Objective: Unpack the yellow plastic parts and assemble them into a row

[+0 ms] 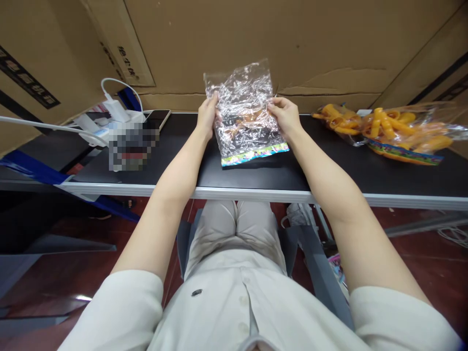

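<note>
On the black tabletop (252, 178), a wide outward swing of the right forearm (331, 183) could shove the two bags of yellow plastic pieces (411, 136) lying to the right. The crinkled clear plastic bag (245, 92) is held up above the table's middle, between the hands; its film looks thin, so uneven pulling could stretch or split it. The left hand (207, 116) and right hand (285, 116) each pinch one side edge, and a loose or slippery grip there could let a side drop.

The right end of the yellow-filled plastic runs out of view. A pixelated patch (133, 148) masks whatever lies at left. Glare hides whether the orange-brown area in the clear bag is contents or background showing through. The lettering on its colourful printed strip (256, 155) is unreadable, and some left fingertips are hidden behind the film.
</note>
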{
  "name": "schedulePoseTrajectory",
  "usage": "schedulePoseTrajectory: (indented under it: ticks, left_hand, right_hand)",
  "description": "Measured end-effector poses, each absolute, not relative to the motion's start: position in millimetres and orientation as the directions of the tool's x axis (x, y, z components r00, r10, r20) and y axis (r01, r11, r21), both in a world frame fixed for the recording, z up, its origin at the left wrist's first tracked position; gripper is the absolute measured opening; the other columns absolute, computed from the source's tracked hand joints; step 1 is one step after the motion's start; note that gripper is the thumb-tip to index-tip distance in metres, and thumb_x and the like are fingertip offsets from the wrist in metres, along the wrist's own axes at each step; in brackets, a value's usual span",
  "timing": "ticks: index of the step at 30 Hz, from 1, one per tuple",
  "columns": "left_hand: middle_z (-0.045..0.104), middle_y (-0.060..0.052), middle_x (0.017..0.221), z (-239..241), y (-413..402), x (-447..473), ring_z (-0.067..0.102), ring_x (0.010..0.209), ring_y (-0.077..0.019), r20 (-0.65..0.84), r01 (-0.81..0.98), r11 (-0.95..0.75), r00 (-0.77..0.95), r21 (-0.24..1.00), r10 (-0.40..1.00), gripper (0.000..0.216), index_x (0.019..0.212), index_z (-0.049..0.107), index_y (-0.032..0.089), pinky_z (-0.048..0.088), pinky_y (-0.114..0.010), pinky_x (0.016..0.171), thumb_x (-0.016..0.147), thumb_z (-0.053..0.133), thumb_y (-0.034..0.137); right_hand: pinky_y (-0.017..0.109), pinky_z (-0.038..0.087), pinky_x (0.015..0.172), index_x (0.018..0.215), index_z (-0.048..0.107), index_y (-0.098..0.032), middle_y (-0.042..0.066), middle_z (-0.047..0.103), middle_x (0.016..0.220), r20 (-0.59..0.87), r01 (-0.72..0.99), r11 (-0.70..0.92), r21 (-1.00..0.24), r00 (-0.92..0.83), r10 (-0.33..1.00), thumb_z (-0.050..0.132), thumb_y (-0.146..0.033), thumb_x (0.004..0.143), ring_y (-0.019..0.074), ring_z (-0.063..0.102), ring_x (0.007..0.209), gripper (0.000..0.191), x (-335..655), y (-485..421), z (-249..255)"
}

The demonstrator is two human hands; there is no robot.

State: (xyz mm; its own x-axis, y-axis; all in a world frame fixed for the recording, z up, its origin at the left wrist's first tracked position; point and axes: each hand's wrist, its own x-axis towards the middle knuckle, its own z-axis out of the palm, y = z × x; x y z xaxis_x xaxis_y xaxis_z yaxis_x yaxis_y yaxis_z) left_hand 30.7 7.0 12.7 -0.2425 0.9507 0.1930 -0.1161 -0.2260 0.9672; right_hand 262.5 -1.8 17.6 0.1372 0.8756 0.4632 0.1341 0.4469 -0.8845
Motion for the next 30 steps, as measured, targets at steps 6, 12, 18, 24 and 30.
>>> schedulePoseTrajectory:
  ticks: [6,12,18,24,30]
  left_hand:
    - [0.040,0.009,0.048,11.4,7.2,24.5,0.050,0.042,-0.0080,0.268,-0.047,-0.292,-0.285,0.955,0.920,0.056,0.092,0.060,0.022,0.036,-0.020,0.046,0.093,0.055,0.078]
    - [0.035,0.008,0.047,11.5,4.0,26.5,0.056,0.046,-0.0114,0.328,0.004,-0.340,-0.272,0.940,0.905,0.069,0.102,0.063,0.022,0.038,-0.021,0.050,0.090,0.045,0.088]
    - [0.043,0.007,0.054,17.3,3.4,28.4,0.056,0.048,-0.0100,0.276,-0.037,-0.298,-0.288,0.954,0.917,0.061,0.110,0.060,0.023,0.038,-0.019,0.050,0.098,0.040,0.080]
    - [0.047,0.003,0.062,16.2,-11.8,40.5,0.060,0.056,-0.0101,0.195,0.088,-0.190,-0.053,0.978,0.979,0.052,0.083,0.057,0.019,0.045,-0.021,0.061,0.101,0.052,0.067]
    - [0.039,0.005,0.055,14.1,-12.2,43.0,0.054,0.059,-0.0112,0.354,0.141,-0.334,-0.166,0.932,0.920,0.045,0.066,0.044,0.021,0.043,-0.020,0.060,0.103,0.064,0.039]
  right_hand:
    - [0.028,0.052,0.076,0.075,0.066,-0.019,-0.003,0.058,0.069,0.433,0.127,0.420,-0.899,0.110,0.894,0.080,-0.028,0.088,0.0108,0.057,0.067,0.021,257.0,-14.1,25.7]
    - [0.029,0.052,0.072,0.075,0.068,-0.019,-0.002,0.058,0.068,0.405,0.132,0.390,-0.911,0.115,0.907,0.081,-0.035,0.088,0.0131,0.058,0.069,0.024,259.8,-10.8,22.7]
    - [0.034,0.056,0.084,0.073,0.066,-0.020,0.000,0.066,0.078,0.488,0.148,0.468,-0.871,0.161,0.858,0.083,-0.038,0.084,0.0182,0.067,0.086,0.027,265.1,0.7,20.3]
    - [0.037,0.051,0.107,0.081,0.067,-0.022,0.005,0.073,0.098,0.565,0.107,0.571,-0.814,0.374,0.736,0.072,-0.029,0.092,0.0191,0.070,0.103,0.014,280.6,20.1,13.1]
    - [0.044,0.048,0.111,0.088,0.067,-0.028,0.005,0.075,0.106,0.634,0.128,0.641,-0.757,0.382,0.673,0.072,-0.057,0.091,0.0239,0.066,0.110,0.029,288.1,37.9,0.9]
